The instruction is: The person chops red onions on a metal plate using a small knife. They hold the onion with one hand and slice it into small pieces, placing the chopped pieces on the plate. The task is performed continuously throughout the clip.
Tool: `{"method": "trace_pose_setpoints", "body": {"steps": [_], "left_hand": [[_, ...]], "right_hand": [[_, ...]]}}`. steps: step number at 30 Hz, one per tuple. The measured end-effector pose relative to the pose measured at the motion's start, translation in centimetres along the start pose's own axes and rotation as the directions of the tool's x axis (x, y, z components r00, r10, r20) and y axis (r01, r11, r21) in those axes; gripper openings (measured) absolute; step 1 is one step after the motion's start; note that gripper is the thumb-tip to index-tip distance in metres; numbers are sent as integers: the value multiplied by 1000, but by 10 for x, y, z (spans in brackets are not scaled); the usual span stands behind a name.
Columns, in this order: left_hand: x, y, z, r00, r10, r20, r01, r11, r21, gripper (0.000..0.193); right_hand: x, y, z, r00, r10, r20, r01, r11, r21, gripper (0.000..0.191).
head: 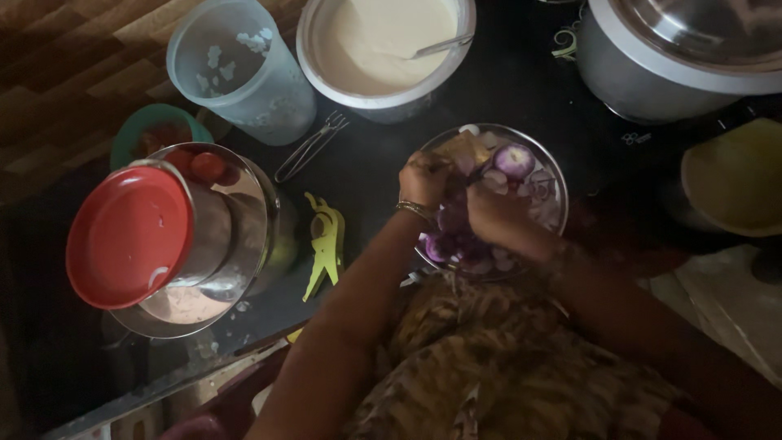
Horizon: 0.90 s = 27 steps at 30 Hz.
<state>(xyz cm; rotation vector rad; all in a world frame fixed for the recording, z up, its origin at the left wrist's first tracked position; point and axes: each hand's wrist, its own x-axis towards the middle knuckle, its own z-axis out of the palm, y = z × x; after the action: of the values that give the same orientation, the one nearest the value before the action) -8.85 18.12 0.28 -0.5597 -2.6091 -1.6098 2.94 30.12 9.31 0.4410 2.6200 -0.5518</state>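
Both hands work over a round steel plate (pixel 551 160) heaped with purple onion pieces (pixel 456 244), which sits just right of the picture's centre on the dark tabletop (pixel 371 175). The left hand (pixel 423 177) is curled shut at the plate's ten o'clock edge, a thin bangle (pixel 414 209) on its wrist; what it grips is too dim to tell. The right hand (pixel 495 213) is closed over the middle of the plate, fingers bent down among the onion pieces, and what it holds cannot be made out. A peeled half onion (pixel 515 160) lies at the plate's one o'clock.

At nine o'clock from the plate, a yellow-green peeler (pixel 325 244) lies flat on the tabletop, and a wire tool with metal prongs (pixel 312 145) lies at ten o'clock. Farther toward nine o'clock stands a steel vessel (pixel 236 236) with a red lid (pixel 128 236) resting tilted on its rim; red tomatoes (pixel 208 166) show just behind it, beside a green bowl (pixel 151 130). At eleven o'clock stands a pale translucent plastic tub (pixel 240 69). At twelve o'clock a white pot of pale batter (pixel 383 41) holds a spoon (pixel 440 46). At two o'clock is a large steel cooker (pixel 676 57), and at three o'clock a yellowish bowl (pixel 733 175). The person's patterned garment (pixel 489 367) fills the view at six o'clock.
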Motion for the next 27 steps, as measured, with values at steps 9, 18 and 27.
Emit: {"method": "trace_pose_setpoints", "body": {"steps": [9, 18, 27], "left_hand": [[-1, 0, 1, 998, -49, -27, 47, 995, -84, 13], [0, 0, 0, 1000, -20, 0, 20, 1000, -13, 13], [-1, -2, 1, 999, -36, 5, 36, 999, -39, 14]], "right_hand": [[-6, 7, -19, 994, -78, 72, 79, 997, -7, 37], [12, 1, -5, 996, 14, 90, -17, 1000, 27, 31], [1, 14, 9, 999, -31, 26, 32, 999, -36, 39]]}}
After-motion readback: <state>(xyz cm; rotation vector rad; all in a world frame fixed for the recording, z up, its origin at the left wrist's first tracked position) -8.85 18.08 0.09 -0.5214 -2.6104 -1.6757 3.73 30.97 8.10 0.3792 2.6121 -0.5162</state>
